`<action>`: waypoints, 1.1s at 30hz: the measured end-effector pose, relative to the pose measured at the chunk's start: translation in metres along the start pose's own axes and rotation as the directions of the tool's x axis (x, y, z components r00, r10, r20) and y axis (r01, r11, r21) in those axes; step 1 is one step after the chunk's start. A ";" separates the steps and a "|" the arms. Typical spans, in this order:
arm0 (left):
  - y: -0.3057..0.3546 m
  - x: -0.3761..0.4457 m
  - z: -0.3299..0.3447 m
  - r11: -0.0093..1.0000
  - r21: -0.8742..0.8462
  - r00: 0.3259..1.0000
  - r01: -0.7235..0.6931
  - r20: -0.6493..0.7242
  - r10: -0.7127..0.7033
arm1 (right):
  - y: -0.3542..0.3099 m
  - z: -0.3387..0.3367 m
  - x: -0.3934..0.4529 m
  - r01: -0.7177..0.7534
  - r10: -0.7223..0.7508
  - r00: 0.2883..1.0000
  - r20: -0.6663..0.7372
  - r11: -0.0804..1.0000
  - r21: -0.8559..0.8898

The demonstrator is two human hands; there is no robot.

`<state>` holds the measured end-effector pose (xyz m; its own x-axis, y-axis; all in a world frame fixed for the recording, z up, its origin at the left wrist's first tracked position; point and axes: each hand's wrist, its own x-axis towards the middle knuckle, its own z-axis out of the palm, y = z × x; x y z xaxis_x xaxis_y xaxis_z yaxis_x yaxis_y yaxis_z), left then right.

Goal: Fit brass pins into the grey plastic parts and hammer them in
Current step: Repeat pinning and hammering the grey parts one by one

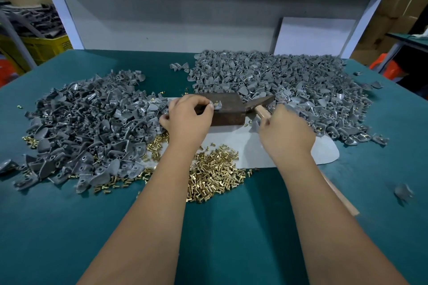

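Note:
A rusty brown metal block (228,112) stands on a pale mat at the table's middle. On its top lies a grey plastic part (217,105) with a brass pin standing in it. My left hand (188,115) pinches that part at its left edge. My right hand (286,133) grips the wooden handle of a hammer (260,104), whose dark head lies just right of the block, pointing right. Loose brass pins (214,174) are heaped in front of the block, between my forearms.
A heap of grey plastic parts (88,127) covers the left of the green table (69,227); a larger heap (289,85) fills the back right. A stray grey part (403,192) lies at the right. White shelf posts and a back panel close the far side.

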<state>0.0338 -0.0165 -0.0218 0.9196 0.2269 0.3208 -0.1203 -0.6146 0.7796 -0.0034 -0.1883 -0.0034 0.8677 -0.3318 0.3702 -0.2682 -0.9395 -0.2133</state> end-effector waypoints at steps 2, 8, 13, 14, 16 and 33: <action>0.000 -0.001 -0.001 1.000 -0.008 1.000 0.007 0.004 -0.007 | 0.001 0.004 -0.002 -0.010 0.010 0.996 0.094 1.000 0.002; 0.000 -0.001 -0.001 1.000 0.008 1.000 0.010 0.002 -0.010 | -0.003 -0.005 0.008 -0.035 0.018 0.994 0.107 0.986 0.162; 0.001 0.000 -0.001 1.000 0.001 1.000 0.019 -0.009 -0.019 | -0.014 -0.030 0.010 0.069 -0.071 0.997 -0.007 0.937 0.342; 0.000 0.000 -0.001 1.000 -0.002 1.000 0.015 -0.015 -0.015 | -0.017 -0.036 0.009 0.094 -0.105 0.994 0.008 0.916 0.390; -0.001 -0.001 -0.001 1.000 -0.025 0.999 -0.004 -0.037 0.003 | -0.023 -0.047 0.007 0.138 -0.179 0.982 0.061 0.898 0.419; -0.005 0.001 0.003 0.999 -0.032 0.998 0.005 -0.058 -0.006 | -0.045 -0.053 -0.008 0.414 -0.386 0.897 -0.216 0.904 0.105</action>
<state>0.0366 -0.0149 -0.0268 0.8970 0.2746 0.3465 -0.1277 -0.5894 0.7977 -0.0201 -0.1478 0.0514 0.7912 0.0466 0.6098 0.1609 -0.9778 -0.1341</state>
